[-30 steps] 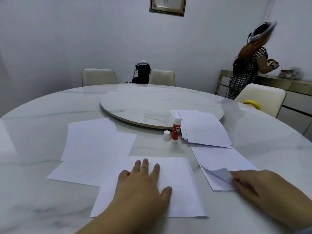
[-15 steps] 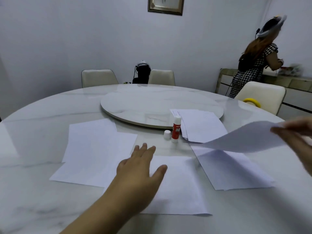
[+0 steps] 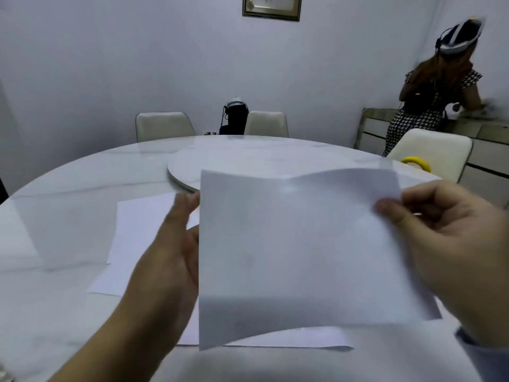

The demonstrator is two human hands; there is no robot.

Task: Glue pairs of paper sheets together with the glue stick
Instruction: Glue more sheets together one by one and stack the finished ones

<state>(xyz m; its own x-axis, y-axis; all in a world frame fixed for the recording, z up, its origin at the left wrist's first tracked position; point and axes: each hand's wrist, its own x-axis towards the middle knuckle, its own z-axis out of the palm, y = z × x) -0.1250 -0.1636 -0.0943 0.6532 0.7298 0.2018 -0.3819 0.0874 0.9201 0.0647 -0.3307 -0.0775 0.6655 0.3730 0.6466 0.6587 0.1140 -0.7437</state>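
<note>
Head view: two hands hold up one sheet over the worktop.
Right hand [image 3: 451, 252]: its thumb and curled fingers pinch the right edge of the lifted sheet [image 3: 297, 252].
Left hand [image 3: 176, 244]: it sits at the sheet's left edge with fingers fairly straight. The paper hides the fingertips, so I cannot tell if it grips the sheet or only touches it.
Lifted sheet: it hangs in the air, a bit wavy, tilted toward the camera.
Bottom sheet [image 3: 297, 339]: it lies flat on the worktop [image 3: 63, 221] right under the lifted one. Only its near edge peeks out.
Other sheets [image 3: 137, 232]: a few lie flat to the left, overlapping.
Glue stick: it is not in sight, and may be behind the lifted sheet.
Step now: I think the top sheet is being brought over to pair with the bottom sheet.
Next move: line up the corners and edges, lower the sheet gently, then press it flat so it sticks with no wrinkles.
Farther off: a round turning tray [image 3: 220, 164] sits mid-worktop, and another person [image 3: 438, 89] stands by the wall.
</note>
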